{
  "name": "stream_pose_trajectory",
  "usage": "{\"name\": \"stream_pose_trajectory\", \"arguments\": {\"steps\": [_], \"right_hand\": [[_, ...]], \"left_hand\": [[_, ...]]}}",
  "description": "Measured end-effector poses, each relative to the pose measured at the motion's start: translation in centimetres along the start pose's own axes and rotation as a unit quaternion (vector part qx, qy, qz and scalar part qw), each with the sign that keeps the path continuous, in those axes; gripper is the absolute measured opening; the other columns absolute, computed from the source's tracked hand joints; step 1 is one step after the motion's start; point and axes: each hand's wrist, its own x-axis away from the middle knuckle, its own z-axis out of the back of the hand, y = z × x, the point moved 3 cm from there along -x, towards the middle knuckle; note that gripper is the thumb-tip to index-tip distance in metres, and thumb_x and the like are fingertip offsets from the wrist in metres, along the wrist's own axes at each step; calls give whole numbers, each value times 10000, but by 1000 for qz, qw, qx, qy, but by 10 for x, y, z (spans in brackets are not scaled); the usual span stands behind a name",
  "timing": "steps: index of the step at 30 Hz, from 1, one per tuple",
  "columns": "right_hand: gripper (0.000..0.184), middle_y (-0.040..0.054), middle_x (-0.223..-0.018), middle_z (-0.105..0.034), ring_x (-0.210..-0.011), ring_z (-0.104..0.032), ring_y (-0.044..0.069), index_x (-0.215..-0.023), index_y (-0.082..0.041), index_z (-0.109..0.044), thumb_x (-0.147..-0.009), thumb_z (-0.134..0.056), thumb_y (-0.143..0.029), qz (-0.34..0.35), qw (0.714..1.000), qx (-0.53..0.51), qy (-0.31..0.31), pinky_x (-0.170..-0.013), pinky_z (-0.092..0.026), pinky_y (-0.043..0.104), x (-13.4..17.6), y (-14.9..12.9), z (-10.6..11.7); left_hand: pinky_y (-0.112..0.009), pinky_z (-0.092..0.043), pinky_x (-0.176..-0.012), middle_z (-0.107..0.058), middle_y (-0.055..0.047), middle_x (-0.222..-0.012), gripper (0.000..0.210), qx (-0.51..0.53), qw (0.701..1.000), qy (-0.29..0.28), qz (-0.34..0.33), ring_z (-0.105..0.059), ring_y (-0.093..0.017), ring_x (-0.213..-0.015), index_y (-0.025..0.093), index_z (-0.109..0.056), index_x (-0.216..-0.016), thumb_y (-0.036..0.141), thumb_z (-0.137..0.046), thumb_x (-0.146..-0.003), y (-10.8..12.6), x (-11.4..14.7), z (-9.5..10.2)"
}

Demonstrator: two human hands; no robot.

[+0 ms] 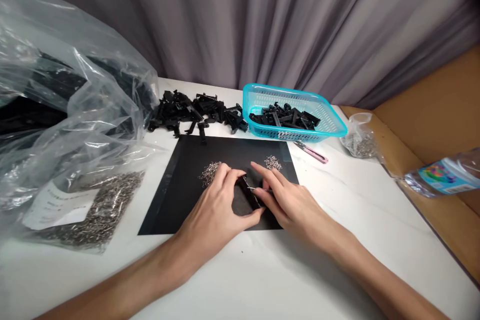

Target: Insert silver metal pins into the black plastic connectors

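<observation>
My left hand (213, 200) grips a narrow black plastic part (249, 192) by its two ends, between thumb and fingers, above the black mat (165, 200). My right hand (288, 197) pinches a thin tool with a silver tip (252, 188), which reaches across the part; its exact kind is hard to make out. The right index finger points forward, off the part. Beyond my left hand lies a pile of small metal pieces (208, 174), partly covered by the fingers. A smaller pile of similar metal pieces (273, 162) sits just past my right hand.
Loose black plastic parts (180, 110) lie behind the mat. A blue basket (296, 92) holds more, with a pink-handled cutter (311, 152) before it. Left are large clear bags (105, 75) and a bag of metal pieces (101, 210); right, a small bag (360, 140) and a bottle (446, 175).
</observation>
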Motion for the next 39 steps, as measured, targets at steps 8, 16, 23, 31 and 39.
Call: {"name": "stream_pose_trajectory", "arguments": {"steps": [8,16,23,31,39], "right_hand": [[230,61,-943,-681,-821,-676,191,-1064,-191,-638,-1077,-410,-220,0,991,-122,56,-729,-527,314,-3,0,-5],[220,31,-912,-652,-759,-621,158,-1001,-209,-614,-1080,-409,-219,-12,985,-155,76,-703,-481,289,-6,-3,-10],[207,37,-929,-663,-759,-624,162,-1014,-208,-585,-1084,-392,-236,-14,985,-150,79,-698,-471,290,-5,-3,-15],[201,24,-901,-658,-727,-625,164,-1026,-220,-544,-1094,-356,-246,-23,991,-103,81,-646,-433,279,-4,-5,-19],[144,38,-855,-633,-626,-592,177,-1002,-212,-478,-1018,-367,-121,-43,998,2,39,-540,-345,271,-5,-14,-25]], "left_hand": [[-376,-558,-714,-489,-15,-970,416,-3,1000,16,-12,-618,-205,-806,206,-569,-1081,368,-769,-755,-1,-1,1],[-375,-565,-721,-491,-9,-963,392,-2,1000,12,-13,-613,-190,-779,216,-559,-1070,381,-749,-768,-2,-2,2],[-367,-561,-712,-490,-7,-960,389,7,1000,8,-5,-620,-199,-799,217,-570,-1058,335,-765,-742,-1,-2,4],[-356,-552,-698,-482,-3,-955,403,4,1000,2,3,-611,-185,-766,210,-584,-1073,342,-772,-742,-1,-3,4],[-329,-511,-629,-484,7,-935,357,-1,1000,-5,5,-598,-166,-706,214,-589,-1009,324,-753,-712,3,-9,5]]}}
